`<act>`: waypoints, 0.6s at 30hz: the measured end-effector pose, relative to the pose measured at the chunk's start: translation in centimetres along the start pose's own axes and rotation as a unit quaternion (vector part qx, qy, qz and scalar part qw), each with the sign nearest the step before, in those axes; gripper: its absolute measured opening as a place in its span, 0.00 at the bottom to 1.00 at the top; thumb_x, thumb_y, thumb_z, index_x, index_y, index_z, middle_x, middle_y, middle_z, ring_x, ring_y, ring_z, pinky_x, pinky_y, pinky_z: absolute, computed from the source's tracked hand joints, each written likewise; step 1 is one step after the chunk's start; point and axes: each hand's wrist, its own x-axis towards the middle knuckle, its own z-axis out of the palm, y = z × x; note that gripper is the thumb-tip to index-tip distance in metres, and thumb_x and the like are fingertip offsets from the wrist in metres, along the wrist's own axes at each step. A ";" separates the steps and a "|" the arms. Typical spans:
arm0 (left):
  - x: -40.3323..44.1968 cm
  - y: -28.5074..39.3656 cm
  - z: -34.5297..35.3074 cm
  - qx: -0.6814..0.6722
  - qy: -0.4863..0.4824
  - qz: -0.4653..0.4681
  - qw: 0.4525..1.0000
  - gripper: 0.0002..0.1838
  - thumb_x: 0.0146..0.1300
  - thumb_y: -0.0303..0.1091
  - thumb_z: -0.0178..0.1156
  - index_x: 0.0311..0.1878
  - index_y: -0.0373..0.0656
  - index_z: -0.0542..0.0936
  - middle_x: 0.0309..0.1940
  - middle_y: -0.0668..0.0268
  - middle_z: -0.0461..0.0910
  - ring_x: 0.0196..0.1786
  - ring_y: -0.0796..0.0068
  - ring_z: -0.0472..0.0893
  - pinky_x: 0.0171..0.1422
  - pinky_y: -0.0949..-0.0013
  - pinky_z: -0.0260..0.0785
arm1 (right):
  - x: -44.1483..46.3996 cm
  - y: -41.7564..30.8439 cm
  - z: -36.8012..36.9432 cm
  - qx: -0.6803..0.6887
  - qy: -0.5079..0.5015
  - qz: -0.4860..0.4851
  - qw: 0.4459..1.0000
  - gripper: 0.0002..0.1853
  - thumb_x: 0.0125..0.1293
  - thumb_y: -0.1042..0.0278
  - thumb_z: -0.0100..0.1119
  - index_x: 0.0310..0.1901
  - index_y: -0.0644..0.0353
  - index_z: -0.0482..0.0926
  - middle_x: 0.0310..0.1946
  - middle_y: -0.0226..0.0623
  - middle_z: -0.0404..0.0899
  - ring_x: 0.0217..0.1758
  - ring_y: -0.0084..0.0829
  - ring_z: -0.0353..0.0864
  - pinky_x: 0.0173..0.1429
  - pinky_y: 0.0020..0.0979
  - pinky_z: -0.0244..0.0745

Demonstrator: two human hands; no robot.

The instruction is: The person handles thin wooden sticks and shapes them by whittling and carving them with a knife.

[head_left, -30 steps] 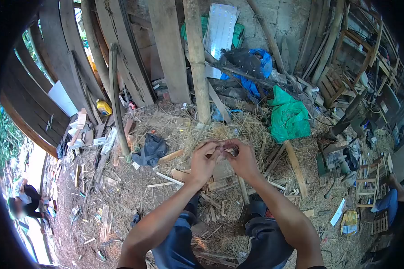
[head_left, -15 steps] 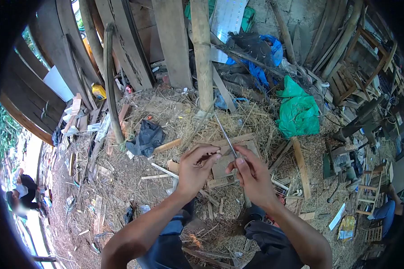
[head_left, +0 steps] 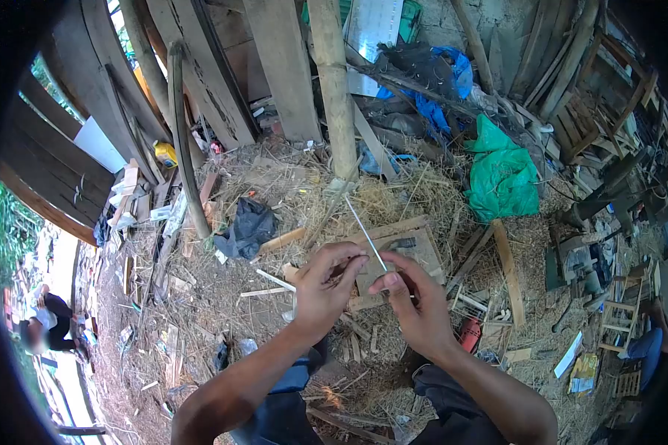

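A thin, straight, pale metal-like rod (head_left: 364, 228) slants up and away from my right hand (head_left: 416, 297). That hand is closed, with thumb and fingertips pinching the rod's near end. Just left of the rod, my left hand (head_left: 325, 285) has its thumb and fingertips drawn together; what lies between them, if anything, is too small to make out. Both hands are in the air, a little apart. Below and beyond them a wooden board frame (head_left: 423, 248) lies on the ground, with a small dark object (head_left: 402, 243) on it.
Wood scraps and straw litter the ground. A wooden post (head_left: 334, 96) stands ahead. A black plastic bag (head_left: 246, 226) lies left, a green plastic bag (head_left: 503, 178) right. A red cylinder (head_left: 470, 334) is by my right leg. People sit at far left (head_left: 52, 319) and far right (head_left: 642, 352).
The rod's far end has swung slightly left and lower, and its pale side shows more. My hands stay close together. The view has shifted a little, uncovering the red cylinder.
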 end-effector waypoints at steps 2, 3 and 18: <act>-0.1 0.7 0.7 -0.058 0.010 -0.107 0.993 0.11 0.57 0.16 0.60 0.44 0.35 0.74 0.42 0.60 0.78 0.45 0.74 0.80 0.49 0.75 0.76 | 0.0 0.5 0.2 0.002 -0.012 -0.007 1.000 0.17 0.72 0.63 0.45 0.57 0.60 0.70 0.32 0.35 0.82 0.38 0.20 0.79 0.42 0.24 0.72; -0.3 0.3 0.7 -0.058 0.011 -0.109 0.992 0.11 0.57 0.16 0.60 0.44 0.35 0.74 0.42 0.60 0.78 0.45 0.74 0.80 0.49 0.75 0.76 | 0.0 0.9 0.4 0.013 -0.010 -0.003 1.000 0.17 0.72 0.62 0.45 0.58 0.60 0.70 0.32 0.34 0.82 0.35 0.19 0.78 0.39 0.23 0.71; -0.2 -0.5 0.6 -0.033 -0.005 -0.023 0.999 0.10 0.54 0.18 0.63 0.40 0.34 0.78 0.37 0.61 0.78 0.39 0.75 0.80 0.40 0.75 0.75 | -0.2 0.1 0.5 0.080 -0.013 0.043 0.996 0.19 0.72 0.63 0.46 0.61 0.58 0.70 0.33 0.31 0.82 0.28 0.12 0.69 0.30 0.18 0.64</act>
